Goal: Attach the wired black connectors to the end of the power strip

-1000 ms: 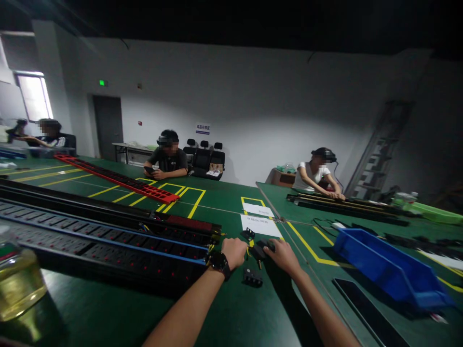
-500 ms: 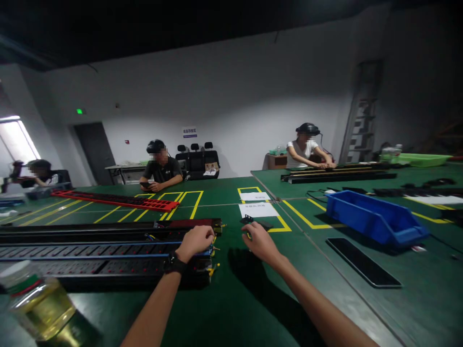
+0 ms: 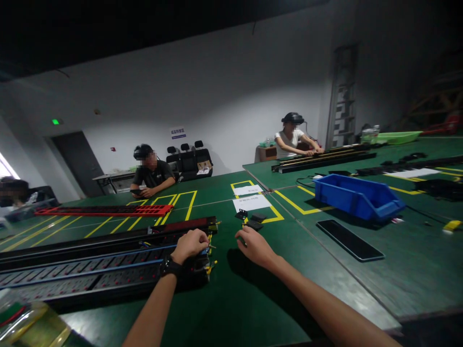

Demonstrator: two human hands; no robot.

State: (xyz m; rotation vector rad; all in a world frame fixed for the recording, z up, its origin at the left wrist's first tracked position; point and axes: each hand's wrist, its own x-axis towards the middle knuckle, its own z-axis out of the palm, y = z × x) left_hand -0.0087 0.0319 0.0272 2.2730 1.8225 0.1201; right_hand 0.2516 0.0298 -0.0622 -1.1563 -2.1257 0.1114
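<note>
My left hand (image 3: 190, 245), a dark watch on its wrist, rests over the right end of a long black panel (image 3: 119, 267) with blue edges and rows of red dots. Its fingers are curled together there, and what they hold, if anything, is hidden. Yellow-tipped ends (image 3: 212, 265) stick out beside it. Over the green table, my right hand (image 3: 255, 245) hovers with loosely bent fingers, thumb and forefinger apart, and nothing visible between them. Just beyond it lie small black flat pieces (image 3: 256, 219), close to a white printed sheet (image 3: 251, 202).
To the right are a blue bin (image 3: 356, 195) and a dark phone-like slab (image 3: 349, 239). A red lattice frame (image 3: 104, 210) lies at the back left. A bottle of yellow liquid (image 3: 34, 325) stands front left. Several people sit around the table; one works on long rails (image 3: 323, 160).
My view has shifted right and tilted. The right hand has drawn back slightly from the small black pieces, exposing more of them. My left hand stays at the panel's end.
</note>
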